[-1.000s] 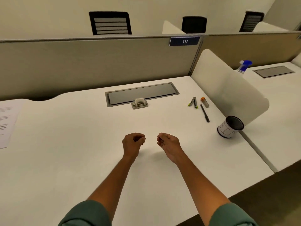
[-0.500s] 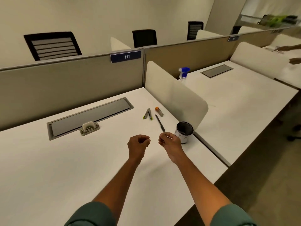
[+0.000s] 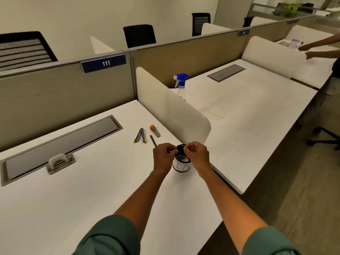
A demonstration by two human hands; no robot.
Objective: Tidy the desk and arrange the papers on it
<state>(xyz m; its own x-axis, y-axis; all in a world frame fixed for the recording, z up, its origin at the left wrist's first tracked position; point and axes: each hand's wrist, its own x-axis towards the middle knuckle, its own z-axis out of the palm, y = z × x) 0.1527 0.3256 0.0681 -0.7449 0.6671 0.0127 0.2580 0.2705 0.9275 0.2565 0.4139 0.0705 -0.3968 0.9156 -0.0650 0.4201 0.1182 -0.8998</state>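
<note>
Tipping is the risk I judge most likely: the black cup (image 3: 181, 163) stands near the desk's (image 3: 77, 199) front right corner, close beside the white divider (image 3: 171, 111), and an uneven pull from either side could knock it over or off the edge. Left hand (image 3: 162, 157) and right hand (image 3: 197, 156) have curled fingers at opposite sides of its rim, seemingly pinching it, though actual contact is hard to confirm. Pens (image 3: 140, 135), a dark pen (image 3: 153, 141) and an orange-capped tube (image 3: 155, 131) lie just behind the hands.
</note>
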